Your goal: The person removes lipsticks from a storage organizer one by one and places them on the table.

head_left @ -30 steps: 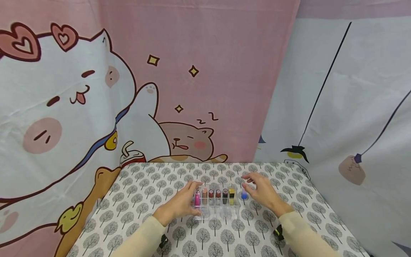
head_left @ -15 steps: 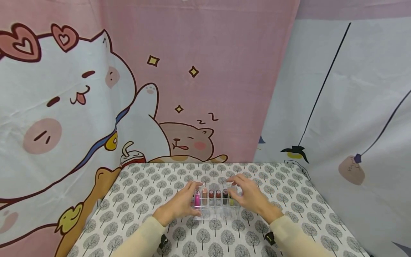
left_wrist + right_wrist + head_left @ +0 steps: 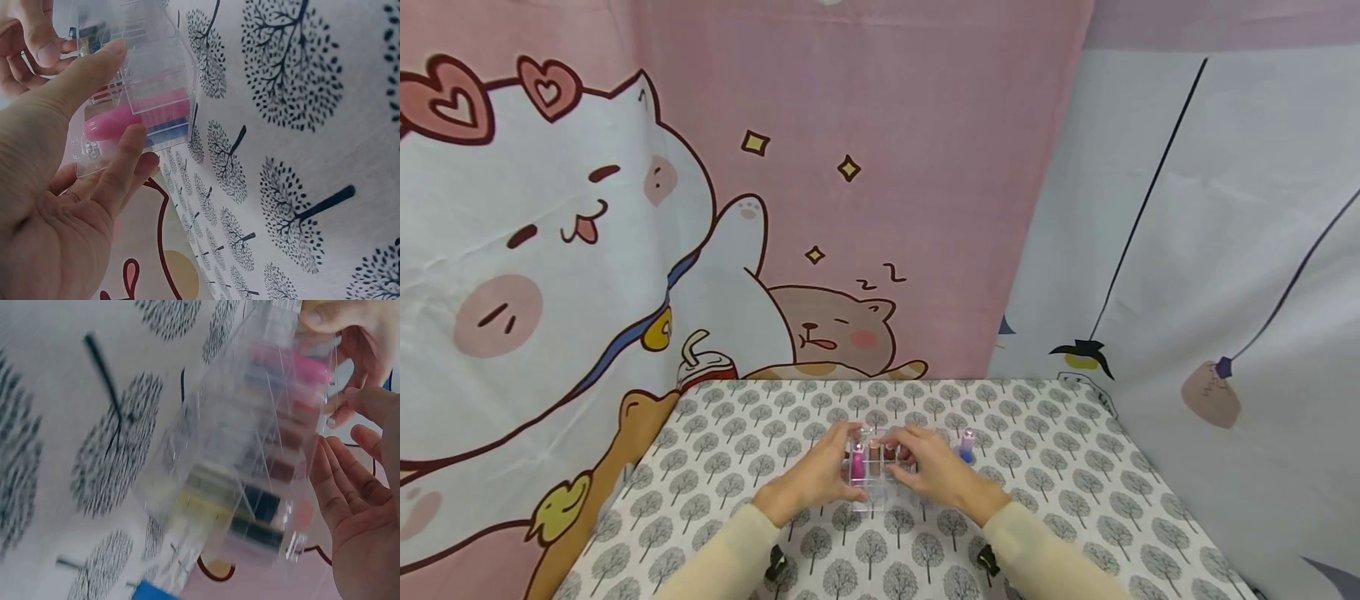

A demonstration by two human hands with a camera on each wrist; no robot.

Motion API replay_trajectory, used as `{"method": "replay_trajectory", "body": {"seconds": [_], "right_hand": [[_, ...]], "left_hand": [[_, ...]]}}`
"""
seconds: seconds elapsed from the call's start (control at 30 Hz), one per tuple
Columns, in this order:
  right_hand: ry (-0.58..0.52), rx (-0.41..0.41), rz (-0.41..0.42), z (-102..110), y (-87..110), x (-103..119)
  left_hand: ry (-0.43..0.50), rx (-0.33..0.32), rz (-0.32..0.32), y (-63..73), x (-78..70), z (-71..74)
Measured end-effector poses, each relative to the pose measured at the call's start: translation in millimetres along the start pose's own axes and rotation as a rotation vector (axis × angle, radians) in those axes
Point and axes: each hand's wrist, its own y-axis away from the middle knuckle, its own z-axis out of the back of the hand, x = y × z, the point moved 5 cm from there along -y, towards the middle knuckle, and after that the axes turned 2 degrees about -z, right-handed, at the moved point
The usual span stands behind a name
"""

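Your left hand point(image 3: 820, 468) comes in from the lower left and grips the left end of a clear box point(image 3: 162, 59), which sits on the table point(image 3: 730, 467) in front of you. Its thumb presses the near side of the box and its fingers curl round the far side, with a pink tube point(image 3: 153, 115) standing in the compartment between them. Your right hand point(image 3: 936, 471) reaches in from the lower right, palm turned toward the box, and hovers over its middle and right part. Its fingers arch forward and its thumb stands apart beneath them; the gap between looks unfilled, with the fingertips near the box's upper edge, though you cannot tell whether they touch it. Brown tubes point(image 3: 875, 458) stand in the row just left of those fingertips, and dark caps point(image 3: 257, 530) show toward the box's right end. A pink-and-blue tube point(image 3: 967, 445) stands on the table, outside the box, just beyond your right hand. Both forearms slope inward in cream sleeves point(image 3: 730, 546), bringing your hands close together.
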Motion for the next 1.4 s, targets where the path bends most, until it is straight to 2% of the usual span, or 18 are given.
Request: {"method": "replay_trajectory", "body": {"seconds": [0.23, 0.57, 0.77, 1.0, 1.4], "right_hand": [[-0.04, 0.05, 0.023, -20.5, -10.5, 8.2], [-0.067, 0.055, 0.008, -34.1, -20.5, 8.9], [-0.065, 0.024, 0.024, -38.5, -24.8, 10.5], [-0.029, 0.019, 0.018, -43.1, -27.2, 14.1], [-0.068, 0.013, 0.006, -44.8, -28.8, 15.1]], "left_hand": [[0.099, 0.016, 0.007, 3.7, 3.8, 2.0], [0.028, 0.008, -0.015, -0.3, 1.0, 5.7], [0.054, 0.005, -0.023, -1.0, 2.7, 4.2], [0.038, 0.003, -0.019, -0.2, 4.0, 4.0], [0.097, 0.013, -0.012, -2.8, 6.8, 2.3]]}}
